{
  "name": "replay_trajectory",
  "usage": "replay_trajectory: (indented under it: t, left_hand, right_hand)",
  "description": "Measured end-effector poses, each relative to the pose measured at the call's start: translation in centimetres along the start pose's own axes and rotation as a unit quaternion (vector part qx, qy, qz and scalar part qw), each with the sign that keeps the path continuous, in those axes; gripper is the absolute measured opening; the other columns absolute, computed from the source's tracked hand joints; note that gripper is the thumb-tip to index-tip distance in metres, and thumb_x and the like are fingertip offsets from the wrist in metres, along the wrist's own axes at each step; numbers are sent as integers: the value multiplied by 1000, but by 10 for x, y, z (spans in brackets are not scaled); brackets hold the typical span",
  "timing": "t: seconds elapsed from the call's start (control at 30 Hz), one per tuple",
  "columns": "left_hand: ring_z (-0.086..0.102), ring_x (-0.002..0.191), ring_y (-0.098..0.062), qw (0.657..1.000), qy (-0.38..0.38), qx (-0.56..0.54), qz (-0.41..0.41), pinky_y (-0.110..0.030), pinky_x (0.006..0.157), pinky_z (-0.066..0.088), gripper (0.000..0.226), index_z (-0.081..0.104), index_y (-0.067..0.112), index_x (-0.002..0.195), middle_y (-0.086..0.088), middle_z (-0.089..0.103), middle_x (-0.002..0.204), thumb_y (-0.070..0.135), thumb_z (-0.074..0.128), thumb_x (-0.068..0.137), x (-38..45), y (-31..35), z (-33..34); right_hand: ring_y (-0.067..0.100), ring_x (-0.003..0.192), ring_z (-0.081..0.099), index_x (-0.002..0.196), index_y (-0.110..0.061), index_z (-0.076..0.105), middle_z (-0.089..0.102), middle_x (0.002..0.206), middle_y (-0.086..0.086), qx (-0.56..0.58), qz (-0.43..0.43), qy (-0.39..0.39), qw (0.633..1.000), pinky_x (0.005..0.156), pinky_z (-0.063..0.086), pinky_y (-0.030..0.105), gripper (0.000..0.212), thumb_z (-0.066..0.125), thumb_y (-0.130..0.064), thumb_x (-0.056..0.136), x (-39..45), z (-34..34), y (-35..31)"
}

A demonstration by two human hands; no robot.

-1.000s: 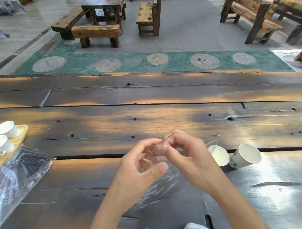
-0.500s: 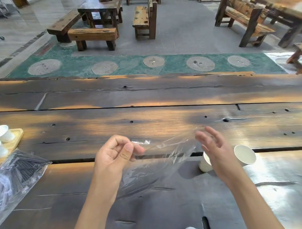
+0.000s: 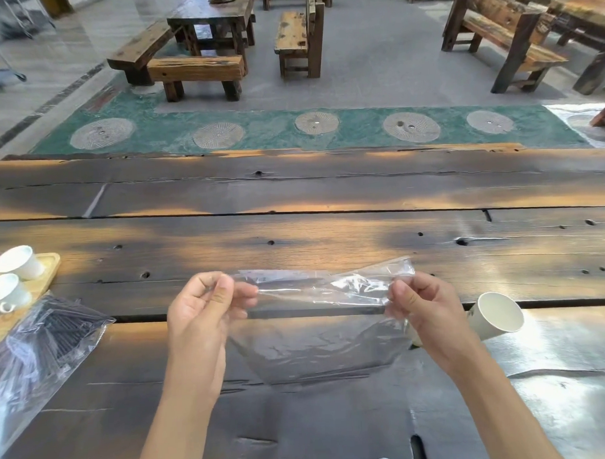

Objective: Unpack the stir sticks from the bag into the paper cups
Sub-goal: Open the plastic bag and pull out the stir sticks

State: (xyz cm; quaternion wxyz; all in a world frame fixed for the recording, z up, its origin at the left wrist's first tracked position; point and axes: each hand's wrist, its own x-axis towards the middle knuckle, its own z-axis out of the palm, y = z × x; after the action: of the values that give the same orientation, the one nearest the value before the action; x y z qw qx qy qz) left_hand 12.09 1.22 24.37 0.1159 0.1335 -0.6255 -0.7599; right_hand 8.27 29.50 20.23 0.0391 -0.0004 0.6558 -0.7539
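Item: clear bag (image 3: 318,335), stretched over the near tabletop (image 3: 295,246) between my hands. Left hand (image 3: 203,322) pinches its left top edge; right hand (image 3: 431,314) pinches its right top edge. Paper cup (image 3: 496,317) on its side, just right of my right hand. Bag of dark stir sticks (image 3: 48,344) lies near left, beside wooden tray (image 3: 47,272) holding white cups (image 3: 17,263).

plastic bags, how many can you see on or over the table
2. One clear bag is stretched between the left hand and right hand; it looks empty. The other bag, holding dark stir sticks, lies on the table's left edge.
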Motion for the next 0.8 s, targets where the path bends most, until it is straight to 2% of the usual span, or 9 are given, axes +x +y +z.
replay_trajectory:
  t: [0.03,0.1,0.2,0.3,0.4,0.5,0.6,0.67,0.8]
  left_hand:
    - [70,80,-17,999,-1,40,12,-34,78,50,4,61,13,98,-5,77,87,10,58,96,0,-1,0]
    - [68,98,-11,985,-11,160,62,-31,88,49,23,60,21,112,3,76,102,7,62,95,1,-3,1]
    - [53,119,1,929,-71,324,165,-24,101,37,27,61,35,114,24,63,117,33,62,87,0,1,7]
    - [44,116,15,869,-144,410,236,-18,107,19,36,63,39,110,31,58,113,57,61,79,1,-3,18]
    - [55,101,-2,830,-162,441,302,-32,103,26,32,70,29,101,20,65,101,54,61,84,3,-14,31]
    - [58,80,-8,841,-136,420,313,-38,90,37,21,70,25,81,16,65,79,40,59,91,6,-15,37]
    - [59,72,-11,909,-144,322,222,-25,73,45,18,69,19,76,9,66,71,26,66,92,7,-9,38]
    - [59,69,-12,930,-158,290,162,-23,66,45,17,69,19,76,3,66,74,17,67,92,9,-6,38]
    - [64,84,-10,921,-189,308,145,-18,74,49,8,70,29,92,13,68,89,24,70,86,10,-7,40]
  right_hand:
    - [21,57,48,72,-11,68,57,60,9,-6,-3,-3,1000,61,41,30,45,81,-54,70,-1,-1,-4]
    - [23,57,43,73,-14,69,57,58,10,-26,-8,-7,1000,55,32,34,51,79,-63,66,-4,0,-12]
    - [22,56,43,73,-17,72,55,57,12,-34,-17,-20,999,52,34,24,49,79,-65,65,-6,1,-19]
    - [25,54,38,75,-15,71,51,56,15,-26,-23,-28,999,51,29,27,47,77,-61,69,-9,6,-25]
    - [28,55,32,73,-16,70,47,58,18,-31,-21,-34,999,49,21,37,32,71,-46,83,-13,9,-30]
    - [23,55,30,69,-17,68,41,59,14,-56,-17,-39,998,49,18,32,31,69,-40,89,-16,9,-32]
    - [15,51,26,75,-3,62,37,58,2,-65,-19,-55,996,49,19,25,58,73,-60,75,-18,9,-31]
    - [14,51,22,76,1,58,34,57,-1,-54,-9,-53,997,50,14,28,65,74,-62,73,-19,11,-32]
    - [6,49,28,68,-14,62,37,53,-15,-116,-16,-60,991,51,22,21,31,64,-33,93,-21,16,-35]
